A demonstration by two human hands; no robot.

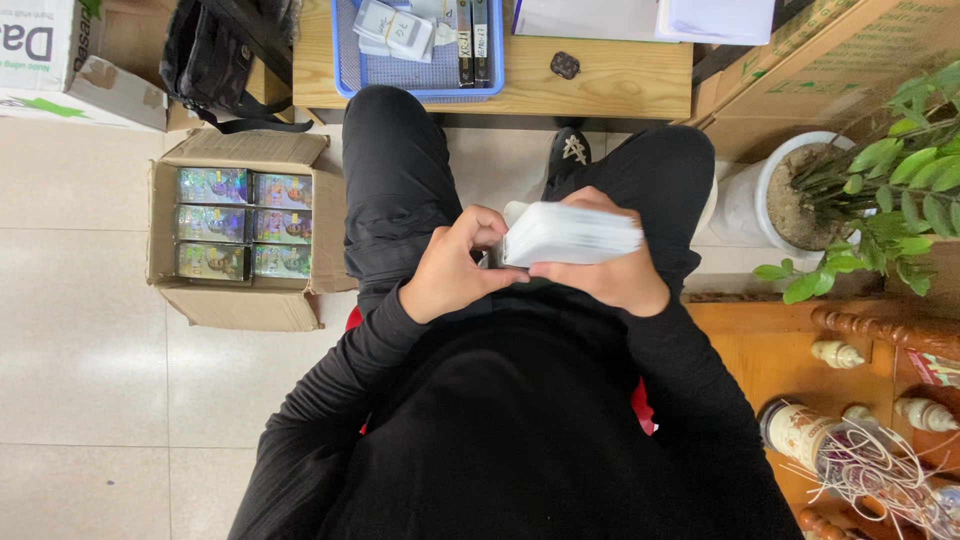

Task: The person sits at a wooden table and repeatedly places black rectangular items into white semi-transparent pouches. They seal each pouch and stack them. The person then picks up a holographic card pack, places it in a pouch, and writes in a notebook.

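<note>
Above my lap, between both knees, I hold a thick stack of white rectangular cards flat and roughly level. My right hand cradles it from beneath and behind, fingers curled shut around its far edge. My left hand pinches the stack's near left end, thumb and fingers closed on it. Beside my left leg, on the pale tiled floor, sits an open brown cardboard box packed with shiny small cartons. Ahead, a blue wire basket rests at the near edge of the light wooden tabletop. Near my right knee stands a white plant pot with a green leafy plant.
</note>
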